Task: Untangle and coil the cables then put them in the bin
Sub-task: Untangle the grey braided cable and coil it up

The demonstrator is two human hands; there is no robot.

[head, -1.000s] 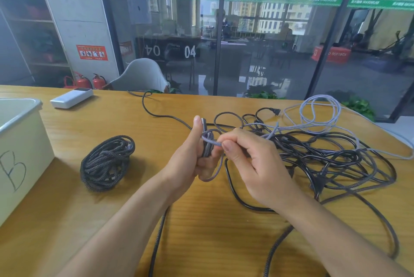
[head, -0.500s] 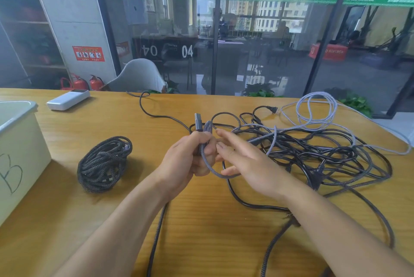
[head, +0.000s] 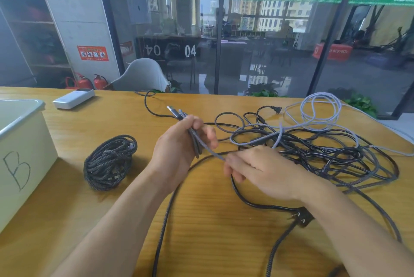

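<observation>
The left hand (head: 179,147) is raised above the wooden desk (head: 212,232), its grip closed around a few folded lengths of grey braided cable (head: 195,140), with the cable's plug ends (head: 173,110) sticking out past the thumb toward the far edge. From that bundle one strand runs down and across to the right hand (head: 257,171), whose fingertips pinch it just beside the left palm, the fingers curled around it. Behind and to the right of both hands sprawls the tangle of cables (head: 313,147), black and grey braided loops mixed together, with a pale lavender cable (head: 318,106) looping at its far side. A black plug (head: 302,217) lies on the desk close under the right wrist. Left of the left hand sits a finished black coil (head: 107,162), flat on the desk, near the white bin (head: 26,142) marked with a B, which stands at the left edge. A white slab-shaped device (head: 74,98) lies farther back on the left
</observation>
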